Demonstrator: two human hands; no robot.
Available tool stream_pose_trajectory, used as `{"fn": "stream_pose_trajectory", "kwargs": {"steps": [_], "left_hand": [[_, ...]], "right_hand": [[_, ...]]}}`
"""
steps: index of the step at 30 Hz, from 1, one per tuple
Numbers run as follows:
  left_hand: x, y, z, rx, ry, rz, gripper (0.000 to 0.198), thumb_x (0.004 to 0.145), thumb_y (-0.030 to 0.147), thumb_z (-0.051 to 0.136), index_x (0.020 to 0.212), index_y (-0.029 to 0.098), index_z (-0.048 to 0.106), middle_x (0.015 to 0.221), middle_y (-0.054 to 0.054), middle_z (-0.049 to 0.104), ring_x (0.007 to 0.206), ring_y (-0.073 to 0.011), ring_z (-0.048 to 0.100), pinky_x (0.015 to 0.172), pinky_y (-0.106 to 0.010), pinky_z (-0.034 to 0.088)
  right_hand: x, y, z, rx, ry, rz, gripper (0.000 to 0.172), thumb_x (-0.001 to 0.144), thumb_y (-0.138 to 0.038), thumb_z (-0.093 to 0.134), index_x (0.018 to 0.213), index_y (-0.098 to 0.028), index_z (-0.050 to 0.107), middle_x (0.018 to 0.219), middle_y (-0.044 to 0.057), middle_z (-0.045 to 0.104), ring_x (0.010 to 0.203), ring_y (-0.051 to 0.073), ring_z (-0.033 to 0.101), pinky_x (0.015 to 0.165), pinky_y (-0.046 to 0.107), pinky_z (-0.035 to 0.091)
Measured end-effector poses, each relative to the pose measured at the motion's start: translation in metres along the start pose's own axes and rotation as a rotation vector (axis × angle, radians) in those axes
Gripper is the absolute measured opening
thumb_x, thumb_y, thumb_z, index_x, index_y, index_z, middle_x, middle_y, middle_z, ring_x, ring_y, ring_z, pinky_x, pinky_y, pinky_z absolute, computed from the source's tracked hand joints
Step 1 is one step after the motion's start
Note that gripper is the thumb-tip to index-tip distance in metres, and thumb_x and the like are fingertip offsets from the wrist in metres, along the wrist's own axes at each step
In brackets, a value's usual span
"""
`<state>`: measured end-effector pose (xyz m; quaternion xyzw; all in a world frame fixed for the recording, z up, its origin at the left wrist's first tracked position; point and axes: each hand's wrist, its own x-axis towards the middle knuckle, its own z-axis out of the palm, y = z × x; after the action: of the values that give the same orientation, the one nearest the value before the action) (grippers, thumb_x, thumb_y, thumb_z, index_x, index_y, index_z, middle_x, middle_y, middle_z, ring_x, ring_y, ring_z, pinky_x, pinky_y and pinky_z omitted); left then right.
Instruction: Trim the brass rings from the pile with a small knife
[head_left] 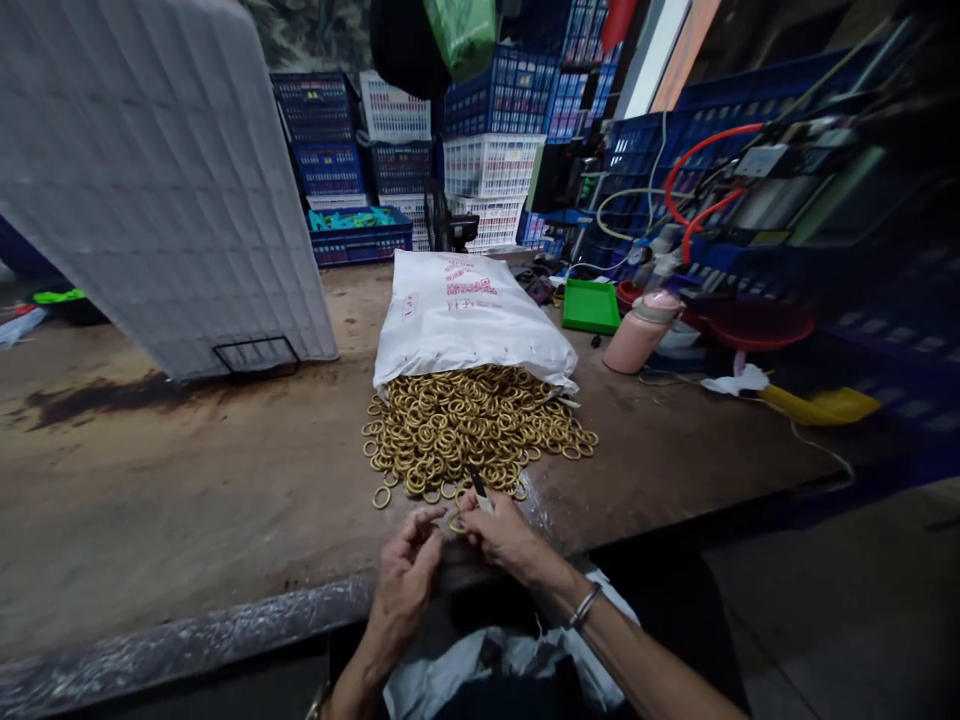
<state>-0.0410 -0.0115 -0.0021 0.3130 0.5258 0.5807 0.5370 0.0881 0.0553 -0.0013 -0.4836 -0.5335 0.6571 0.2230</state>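
Observation:
A heap of brass-coloured rings (pixel 472 430) spills from the open mouth of a white sack (pixel 469 315) lying on the worn workbench (pixel 187 490). At the bench's front edge my left hand (pixel 405 575) pinches one ring (pixel 454 522) between its fingertips. My right hand (pixel 502 530), with a bracelet on its wrist, is closed on a small dark-tipped tool (pixel 478 487) that points at the same ring. Both hands meet just in front of the heap. A pale plastic bag (pixel 480 660) lies in my lap below them.
A large grey ribbed panel (pixel 165 180) leans on the bench at the left. A pink bottle (pixel 637 335), a green tray (pixel 591 306), a red bowl (pixel 757 325) and a yellow scoop (pixel 821 405) stand right. Stacked blue and white crates (pixel 487 150) fill the back.

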Motion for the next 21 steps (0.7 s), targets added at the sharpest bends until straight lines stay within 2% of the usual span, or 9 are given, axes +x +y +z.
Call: {"fn": "stream_pose_trajectory", "kwargs": {"steps": [1, 3, 5, 7, 9, 12, 17, 21], "left_hand": [[0.0000, 0.0004, 0.0014, 0.078, -0.006, 0.078, 0.025, 0.066, 0.030, 0.067, 0.088, 0.018, 0.065, 0.069, -0.001, 0.063, 0.060, -0.0120, 0.056, 0.054, -0.021, 0.043], [0.0000, 0.0015, 0.0028, 0.196, -0.045, 0.196, 0.019, 0.068, 0.028, 0.065, 0.084, 0.017, 0.068, 0.081, -0.005, 0.067, 0.078, -0.0177, 0.059, 0.072, -0.025, 0.044], [-0.0001, 0.0022, 0.0025, 0.274, -0.084, 0.234, 0.016, 0.072, 0.028, 0.060, 0.082, 0.018, 0.068, 0.080, -0.005, 0.067, 0.079, -0.0184, 0.058, 0.075, -0.027, 0.042], [-0.0004, 0.0016, 0.0017, 0.304, -0.102, 0.225, 0.016, 0.076, 0.028, 0.056, 0.079, 0.018, 0.067, 0.072, -0.003, 0.065, 0.070, -0.0161, 0.057, 0.070, -0.025, 0.042], [-0.0007, -0.0003, 0.0014, 0.285, -0.106, 0.188, 0.018, 0.077, 0.030, 0.054, 0.072, 0.017, 0.065, 0.066, -0.001, 0.061, 0.063, -0.0136, 0.053, 0.064, -0.023, 0.041], [-0.0009, -0.0040, 0.0027, 0.190, -0.097, 0.071, 0.023, 0.075, 0.037, 0.056, 0.068, 0.016, 0.059, 0.060, 0.001, 0.056, 0.054, -0.0100, 0.046, 0.052, -0.020, 0.036], [-0.0029, -0.0019, 0.0074, 0.102, -0.106, -0.113, 0.035, 0.073, 0.048, 0.055, 0.062, 0.015, 0.051, 0.049, 0.006, 0.042, 0.040, -0.0044, 0.028, 0.040, -0.019, 0.020], [-0.0058, 0.0039, 0.0108, -0.011, -0.128, -0.167, 0.038, 0.068, 0.052, 0.058, 0.061, 0.015, 0.049, 0.053, 0.006, 0.043, 0.039, -0.0031, 0.025, 0.039, -0.019, 0.017]], "right_hand": [[-0.0026, -0.0018, 0.0008, 0.052, -0.037, 0.033, 0.010, 0.069, -0.027, 0.048, 0.075, -0.022, 0.042, 0.048, -0.011, 0.040, 0.033, 0.004, 0.022, 0.034, 0.017, 0.016], [-0.0067, -0.0044, 0.0027, 0.125, -0.101, 0.083, 0.010, 0.069, -0.028, 0.047, 0.074, -0.022, 0.041, 0.048, -0.012, 0.039, 0.031, 0.003, 0.018, 0.033, 0.017, 0.012], [-0.0083, -0.0039, 0.0044, 0.133, -0.114, 0.090, 0.009, 0.071, -0.029, 0.045, 0.075, -0.022, 0.041, 0.047, -0.011, 0.040, 0.030, 0.003, 0.017, 0.032, 0.017, 0.012], [-0.0077, -0.0004, 0.0055, 0.074, -0.071, 0.038, 0.012, 0.075, -0.033, 0.043, 0.074, -0.021, 0.043, 0.046, -0.011, 0.041, 0.030, 0.003, 0.021, 0.033, 0.018, 0.015], [-0.0060, 0.0034, 0.0060, -0.046, -0.012, -0.077, 0.019, 0.078, -0.036, 0.041, 0.069, -0.019, 0.045, 0.046, -0.008, 0.043, 0.035, 0.004, 0.029, 0.037, 0.018, 0.022], [-0.0038, 0.0049, 0.0066, -0.220, 0.051, -0.231, 0.024, 0.078, -0.034, 0.043, 0.063, -0.017, 0.048, 0.052, -0.004, 0.049, 0.048, 0.007, 0.041, 0.047, 0.019, 0.031], [-0.0025, 0.0006, 0.0081, -0.353, 0.110, -0.260, 0.019, 0.074, -0.033, 0.047, 0.064, -0.017, 0.051, 0.057, -0.004, 0.049, 0.055, 0.009, 0.042, 0.052, 0.021, 0.032], [-0.0036, -0.0030, 0.0081, -0.282, 0.050, -0.253, 0.021, 0.076, -0.032, 0.043, 0.061, -0.017, 0.048, 0.055, -0.004, 0.048, 0.054, 0.009, 0.043, 0.053, 0.021, 0.033]]}}
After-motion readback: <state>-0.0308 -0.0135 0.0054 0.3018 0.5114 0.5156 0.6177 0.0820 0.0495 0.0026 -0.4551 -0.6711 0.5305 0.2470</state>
